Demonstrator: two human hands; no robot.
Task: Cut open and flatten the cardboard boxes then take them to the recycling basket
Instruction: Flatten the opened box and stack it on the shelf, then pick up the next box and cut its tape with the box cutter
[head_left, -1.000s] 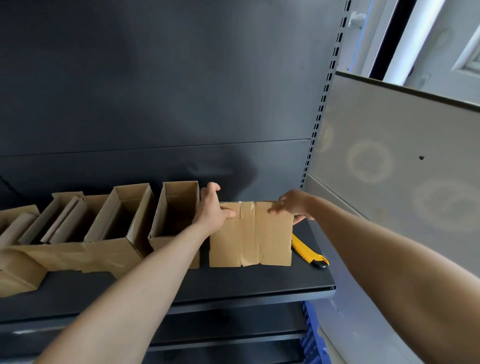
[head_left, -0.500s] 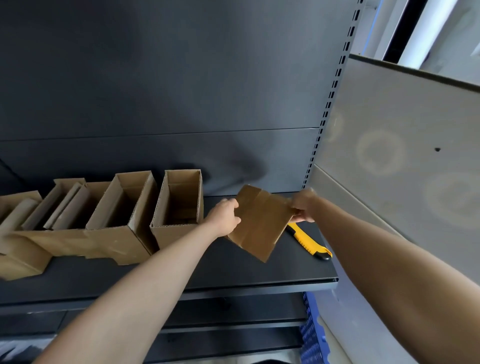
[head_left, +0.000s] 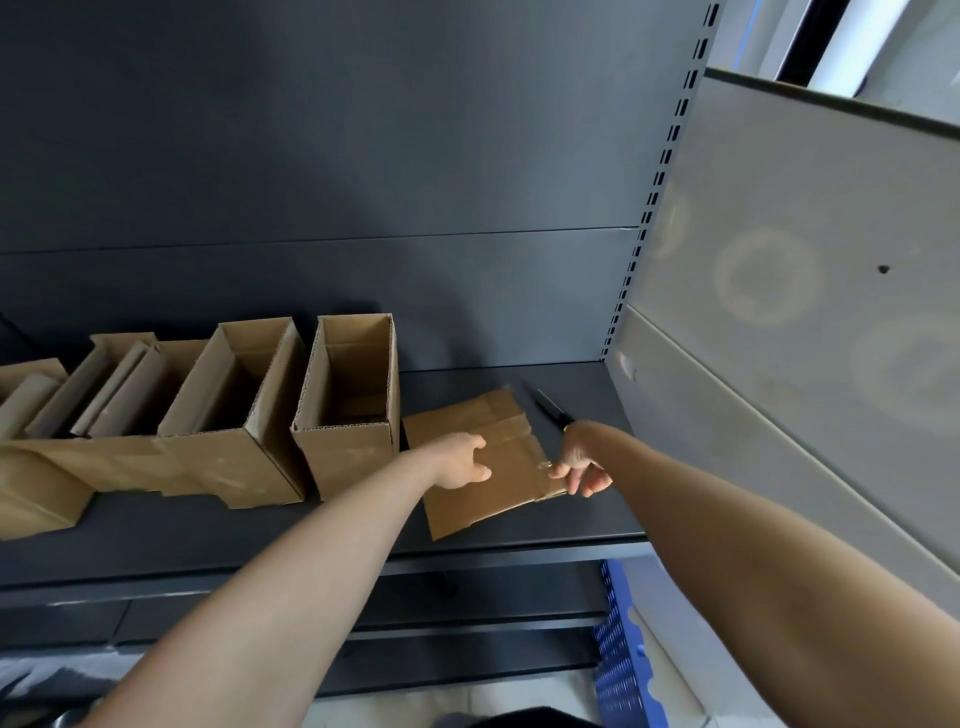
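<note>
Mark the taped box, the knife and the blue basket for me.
taped box (head_left: 483, 426), head view, on the top face near its tape strip.
knife (head_left: 548, 408), head view, on the dark part showing behind the right hand.
blue basket (head_left: 621, 654), head view, on its slotted side wall below the shelf.

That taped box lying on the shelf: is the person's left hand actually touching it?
Touching. The head view shows the left hand pressed on the taped box, fingers curled over its left edge, no gap showing between them.
</note>
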